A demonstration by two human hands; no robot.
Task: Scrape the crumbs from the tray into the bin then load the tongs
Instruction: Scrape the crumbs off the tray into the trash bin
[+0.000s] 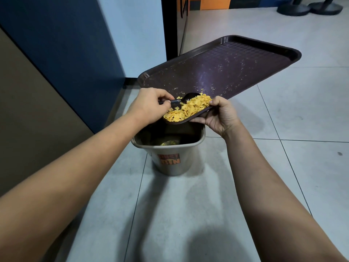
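A dark brown tray is tilted, its near corner hanging over a grey bin that stands on the floor. Yellow crumbs are heaped in that low corner; fine specks dot the rest of the tray. My right hand grips the tray's near edge beside the heap. My left hand holds the handle of a black spoon-like utensil, whose round head rests against the heap. A few crumbs lie inside the bin. No tongs are in view.
A blue wall panel and a tan panel stand close on the left. Grey floor tiles spread to the right. A dark door frame stands behind the tray. Black stand bases sit far back right.
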